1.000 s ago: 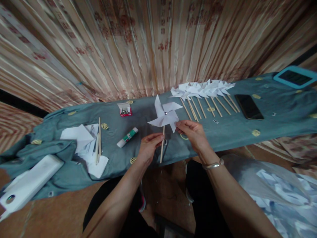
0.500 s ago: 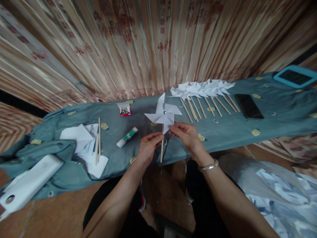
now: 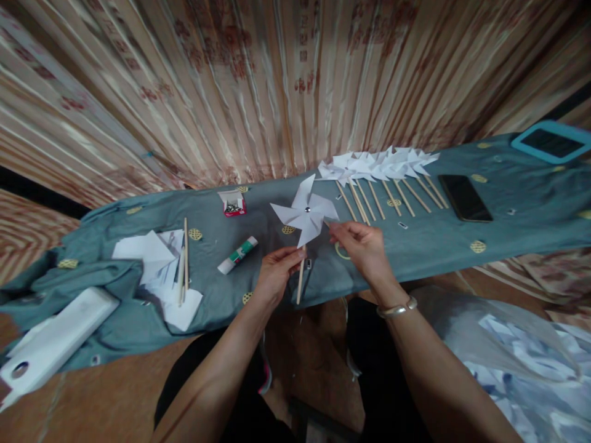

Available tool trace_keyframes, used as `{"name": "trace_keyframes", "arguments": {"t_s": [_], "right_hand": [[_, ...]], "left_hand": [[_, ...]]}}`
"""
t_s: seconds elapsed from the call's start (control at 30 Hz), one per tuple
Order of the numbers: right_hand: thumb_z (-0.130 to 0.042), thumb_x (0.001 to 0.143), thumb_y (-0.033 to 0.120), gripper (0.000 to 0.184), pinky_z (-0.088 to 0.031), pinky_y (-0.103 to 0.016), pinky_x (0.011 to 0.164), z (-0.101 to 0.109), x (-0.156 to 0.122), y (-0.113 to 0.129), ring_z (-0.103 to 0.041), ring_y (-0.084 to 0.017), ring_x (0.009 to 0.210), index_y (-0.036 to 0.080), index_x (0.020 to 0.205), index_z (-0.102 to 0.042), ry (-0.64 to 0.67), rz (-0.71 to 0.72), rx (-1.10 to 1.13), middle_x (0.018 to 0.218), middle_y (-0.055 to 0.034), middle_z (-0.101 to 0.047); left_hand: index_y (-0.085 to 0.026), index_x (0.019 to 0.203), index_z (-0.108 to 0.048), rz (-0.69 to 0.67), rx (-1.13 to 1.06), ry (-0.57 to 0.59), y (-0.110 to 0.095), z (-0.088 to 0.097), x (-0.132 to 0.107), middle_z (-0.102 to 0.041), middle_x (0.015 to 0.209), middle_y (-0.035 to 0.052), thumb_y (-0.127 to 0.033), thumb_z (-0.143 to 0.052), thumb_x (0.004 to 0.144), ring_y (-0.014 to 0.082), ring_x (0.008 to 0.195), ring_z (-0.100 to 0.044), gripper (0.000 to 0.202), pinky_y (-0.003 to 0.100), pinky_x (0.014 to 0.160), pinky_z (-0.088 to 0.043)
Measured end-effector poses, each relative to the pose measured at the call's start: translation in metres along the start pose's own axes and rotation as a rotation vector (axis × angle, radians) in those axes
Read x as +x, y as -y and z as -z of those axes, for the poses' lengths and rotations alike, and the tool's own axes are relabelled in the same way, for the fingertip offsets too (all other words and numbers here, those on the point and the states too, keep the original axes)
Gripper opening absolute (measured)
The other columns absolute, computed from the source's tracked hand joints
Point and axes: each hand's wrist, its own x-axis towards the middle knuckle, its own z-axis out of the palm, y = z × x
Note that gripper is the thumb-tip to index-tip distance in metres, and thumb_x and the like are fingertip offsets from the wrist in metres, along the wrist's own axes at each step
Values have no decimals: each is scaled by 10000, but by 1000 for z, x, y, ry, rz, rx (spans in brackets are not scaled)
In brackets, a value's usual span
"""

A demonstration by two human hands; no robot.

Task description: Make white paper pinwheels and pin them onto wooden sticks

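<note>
My left hand (image 3: 276, 275) is pinched round the wooden stick (image 3: 301, 280) of a white paper pinwheel (image 3: 305, 211) with a silver pin at its centre. It holds the pinwheel upright over the near edge of the teal cloth (image 3: 415, 246). My right hand (image 3: 362, 247), a silver bangle on its wrist, sits just right of the wheel. Its fingertips are together beside a lower right blade; I cannot tell whether they touch it.
A row of several finished pinwheels (image 3: 383, 175) lies at the back right, beside a black phone (image 3: 464, 197) and a blue-framed tablet (image 3: 549, 141). A glue stick (image 3: 237, 255), a red box of pins (image 3: 234, 204), paper squares with sticks (image 3: 161, 271) and a white box (image 3: 50, 341) lie left.
The pinwheel's blades have turned on the pin. My right hand slid left along the lower blade, then drew back to the right. My left hand has kept the stick in place.
</note>
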Motion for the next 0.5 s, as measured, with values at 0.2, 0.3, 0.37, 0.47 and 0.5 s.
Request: {"name": "trace_keyframes", "arguments": {"t_s": [0.2, 0.3, 0.37, 0.47, 0.5], "right_hand": [[-732, 693, 429, 262, -493, -277, 661, 17, 11, 1, -636, -153, 695, 189, 791, -694, -164, 76, 105, 746, -16, -714], [-738, 678, 427, 255, -489, -281, 644, 16, 12, 0, -625, -151, 659, 188, 762, -707, -110, 20, 110, 715, -17, -712], [-743, 669, 444, 264, -473, -275, 607, 15, 12, -2, -602, -143, 614, 188, 726, -709, -89, -12, 110, 672, -14, -701], [-757, 650, 466, 286, -448, -266, 572, 13, 11, -4, -573, -132, 578, 189, 693, -706, -82, -34, 123, 638, -7, -686], [-763, 642, 465, 287, -441, -264, 569, 13, 11, -4, -569, -129, 577, 189, 689, -705, -78, -42, 135, 639, -5, -685]], "left_hand": [[-114, 662, -738, 49, 16, 47, 1, 2, -3, -698, 648, 31, -291, -919, 385, 93, 606, -604, 376, 222, 646, -473], [-115, 665, -742, 56, 34, 67, 2, 2, -3, -697, 645, 34, -296, -917, 396, 92, 597, -597, 369, 221, 634, -470], [-120, 666, -741, 47, 43, 69, 3, 2, -3, -698, 646, 34, -291, -914, 412, 95, 600, -598, 351, 224, 631, -469], [-129, 651, -735, 31, 38, 53, 3, 2, -1, -696, 637, 32, -281, -915, 408, 98, 595, -597, 338, 228, 623, -469], [-130, 647, -735, 25, 34, 47, 3, 2, -1, -694, 631, 31, -279, -915, 404, 98, 589, -595, 337, 230, 619, -469]]}}
